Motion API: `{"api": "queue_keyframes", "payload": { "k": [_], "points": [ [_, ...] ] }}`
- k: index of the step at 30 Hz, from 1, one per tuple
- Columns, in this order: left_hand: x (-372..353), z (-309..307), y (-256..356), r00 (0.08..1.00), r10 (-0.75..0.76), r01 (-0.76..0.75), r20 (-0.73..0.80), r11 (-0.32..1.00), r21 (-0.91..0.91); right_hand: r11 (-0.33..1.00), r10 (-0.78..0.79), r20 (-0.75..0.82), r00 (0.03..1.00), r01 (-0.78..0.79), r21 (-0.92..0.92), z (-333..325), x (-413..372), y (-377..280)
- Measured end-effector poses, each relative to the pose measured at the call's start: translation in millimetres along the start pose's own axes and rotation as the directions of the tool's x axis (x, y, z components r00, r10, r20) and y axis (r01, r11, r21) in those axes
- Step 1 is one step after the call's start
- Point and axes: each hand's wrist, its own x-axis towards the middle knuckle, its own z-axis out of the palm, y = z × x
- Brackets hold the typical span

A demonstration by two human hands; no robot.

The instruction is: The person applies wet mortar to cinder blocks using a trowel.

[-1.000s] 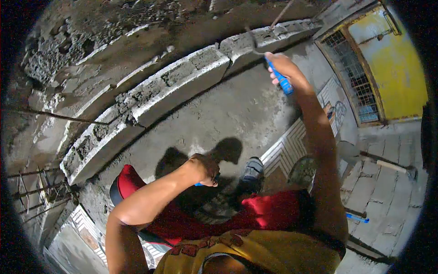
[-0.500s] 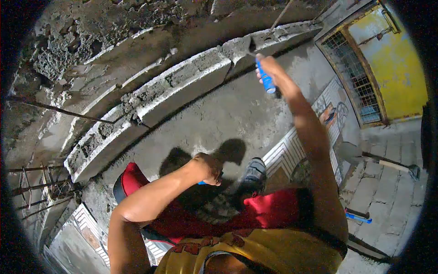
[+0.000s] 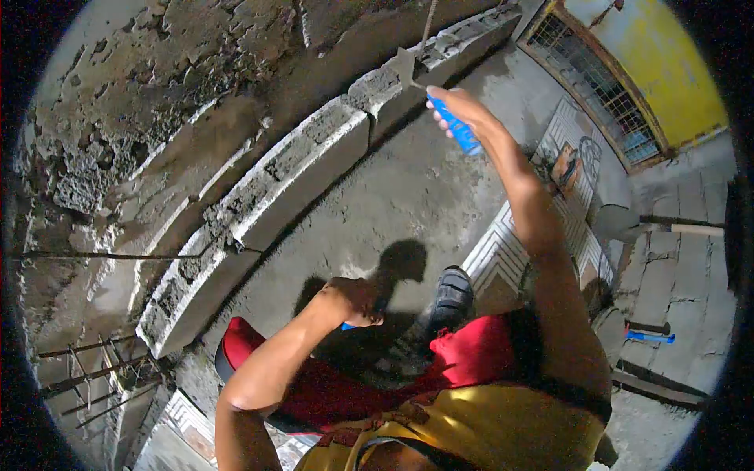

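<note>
My right hand (image 3: 465, 111) is wrapped round the blue handle of a trowel (image 3: 407, 69). Its blade is at the top of a low row of concrete blocks (image 3: 302, 179), by a block's upper edge; whether it touches cannot be made out. Grey mortar fills parts of the blocks' upper side. Close to my knees, my left hand (image 3: 351, 301) is closed on something with a blue handle. Only a sliver of that blue shows below the fist, and the rest is hidden.
A rough, wet-looking wall (image 3: 118, 102) runs behind the blocks. Thin rebar (image 3: 118, 257) sticks out at the left, and another rod (image 3: 428, 27) rises near the trowel. To the right are a shovel (image 3: 616, 221), a blue-handled tool (image 3: 650, 337) and a yellow metal door (image 3: 667, 71).
The view has turned and shifted. The trowel's blade now shows broad side on, where before it was dark and edge-on. My left hand stays closed near my knees.
</note>
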Motion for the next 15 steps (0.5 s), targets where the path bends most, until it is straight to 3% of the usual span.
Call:
{"api": "queue_keyframes", "payload": {
  "k": [2, 4, 7, 9, 12, 14, 15],
  "points": [
    [1.7, -1.4, 0.2, 0.997, -0.058, 0.056, 0.054, 0.998, 0.038, 0.999, 0.028, 0.0, 1.0, -0.028, -0.018, -12.8, -9.5, 4.1],
    [19.7, 12.2, -8.2, 0.995, -0.05, 0.048, 0.088, 0.998, 0.029, 0.991, 0.035, -0.126, 0.991, -0.019, 0.131, -25.8, 0.8, 17.9],
    [45.4, 33.4, -17.8, 0.989, 0.002, -0.006, 0.15, 1.0, 0.022, 0.941, -0.008, -0.178, 0.984, 0.067, 0.331, -61.1, 58.5, 34.9],
    [47.6, 36.5, -15.3, 0.985, 0.047, -0.054, 0.166, 0.998, 0.036, 0.927, -0.051, -0.18, 0.982, 0.114, 0.358, -76.8, 95.3, 45.2],
    [47.0, 33.9, -13.8, 0.996, 0.073, -0.074, 0.049, 0.997, 0.009, 0.986, -0.024, -0.19, 0.981, 0.055, 0.16, -88.9, 121.6, 45.3],
    [48.8, 30.0, -13.8, 0.991, 0.074, -0.075, 0.113, 0.997, 0.004, 0.949, -0.056, -0.016, 0.998, 0.059, 0.309, -98.5, 114.9, 43.0],
    [46.4, 25.1, -12.4, 0.988, 0.073, -0.074, 0.136, 0.997, 0.001, 0.963, -0.017, -0.093, 0.996, 0.041, 0.267, -98.2, 108.7, 37.6]
  ]
}}
